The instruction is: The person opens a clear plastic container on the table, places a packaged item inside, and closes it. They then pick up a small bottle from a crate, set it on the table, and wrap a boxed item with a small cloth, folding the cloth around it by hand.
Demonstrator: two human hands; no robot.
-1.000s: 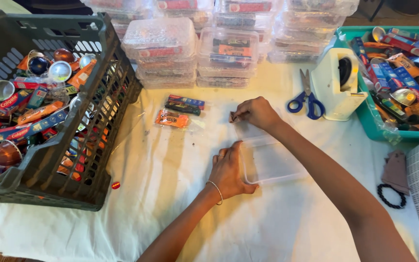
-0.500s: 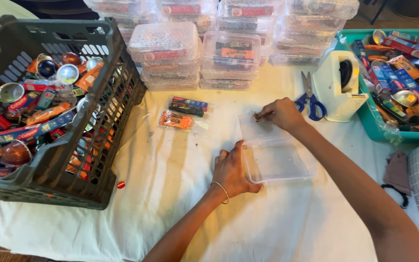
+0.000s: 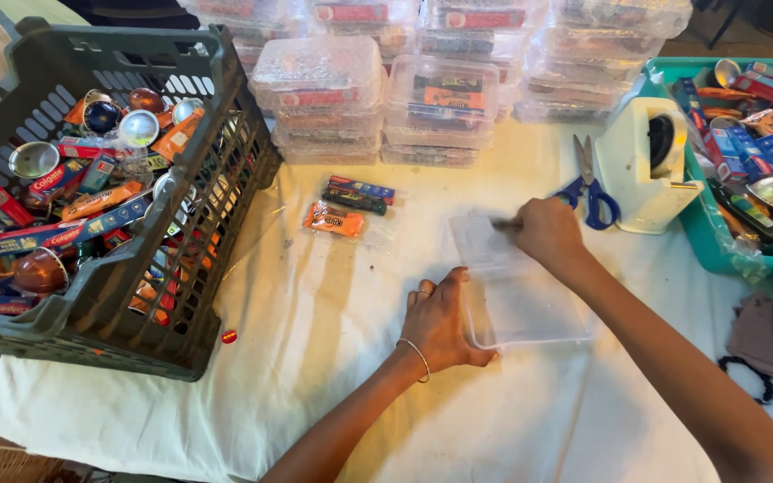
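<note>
A clear, shallow plastic box (image 3: 530, 313) lies on the white cloth in front of me. My left hand (image 3: 440, 322) grips its left edge, thumb along the near corner; there is a ring on one finger and a thin bangle on the wrist. My right hand (image 3: 543, 234) is closed on the box's clear lid (image 3: 480, 243) at the far edge, and the lid is tilted up. The box looks empty. To the left of the lid lie an orange packet (image 3: 333, 218) and a dark packet (image 3: 360, 192) in clear wrap.
A grey crate (image 3: 181, 295) full of small packaged goods stands at the left. Stacks of filled clear boxes (image 3: 324, 76) line the back. Blue scissors (image 3: 590, 183), a white tape dispenser (image 3: 646, 165) and a teal bin (image 3: 700, 241) are at the right. A black loop (image 3: 744, 376) lies on the cloth.
My right hand has slid to the right along the far edge of the box, away from the packets, and the lid now tilts up. My left hand stays on the left edge.
</note>
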